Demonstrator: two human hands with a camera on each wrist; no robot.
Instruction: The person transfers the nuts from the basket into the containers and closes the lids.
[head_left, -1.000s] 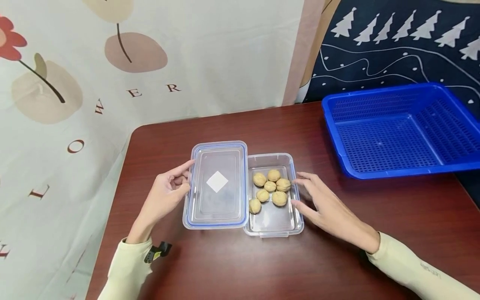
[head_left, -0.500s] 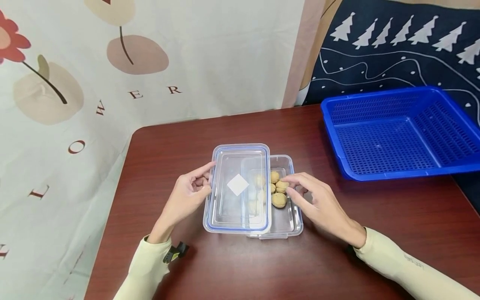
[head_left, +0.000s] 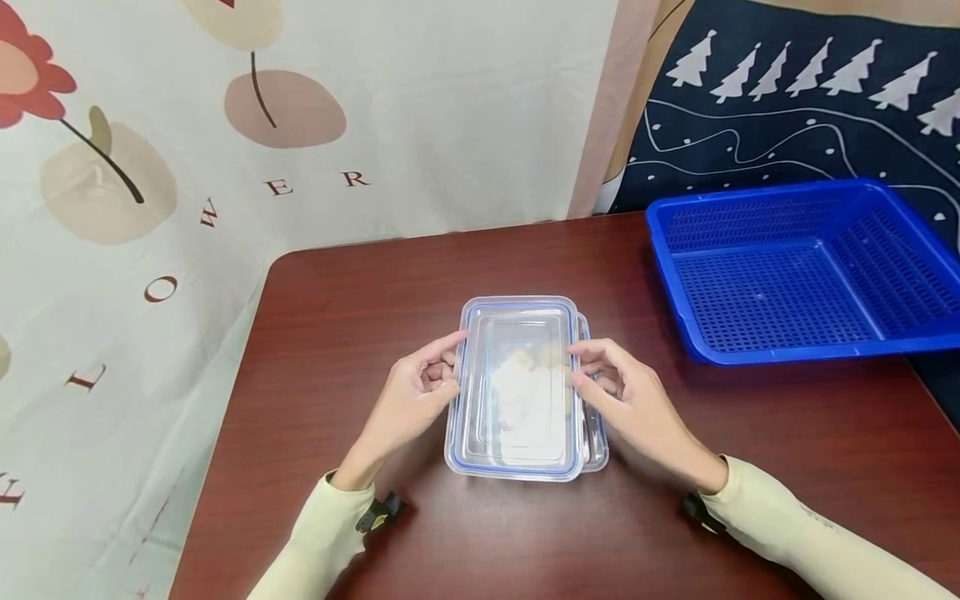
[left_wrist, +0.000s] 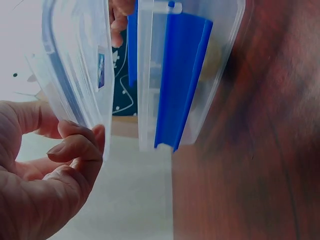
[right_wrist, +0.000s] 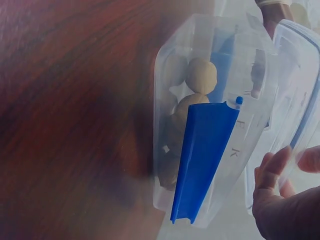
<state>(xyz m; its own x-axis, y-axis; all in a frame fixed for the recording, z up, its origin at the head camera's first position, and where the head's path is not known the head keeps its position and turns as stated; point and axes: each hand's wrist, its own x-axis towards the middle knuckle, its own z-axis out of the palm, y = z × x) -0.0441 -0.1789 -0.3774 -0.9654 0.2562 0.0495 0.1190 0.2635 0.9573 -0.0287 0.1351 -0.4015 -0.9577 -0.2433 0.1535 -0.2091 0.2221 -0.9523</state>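
My left hand (head_left: pixel 412 390) pinches the left edge of a clear plastic lid (head_left: pixel 517 392) with a blue seal line. My right hand (head_left: pixel 636 400) pinches the lid's right edge between thumb and fingers. Beneath the lid stands a clear food container (head_left: pixel 597 446), its right rim showing past the lid. The left wrist view shows a gap between lid and container (left_wrist: pixel 146 100). A blue clasp (right_wrist: pixel 206 155) hangs down the container's side in the right wrist view. Walnuts (right_wrist: pixel 201 76) lie inside; from above they are blurred by the lid and its glare.
A blue plastic basket (head_left: pixel 772 292) stands at the back right of the dark red wooden table (head_left: pixel 360 308). A printed white cloth (head_left: pixel 450 108) hangs behind and to the left. Behind the basket is a dark cloth with white trees (head_left: pixel 757 142).
The lid has moved right with my left hand, from beside the container to over most of it, covering the walnuts. My right hand has gone from beside the container to the lid's right edge.
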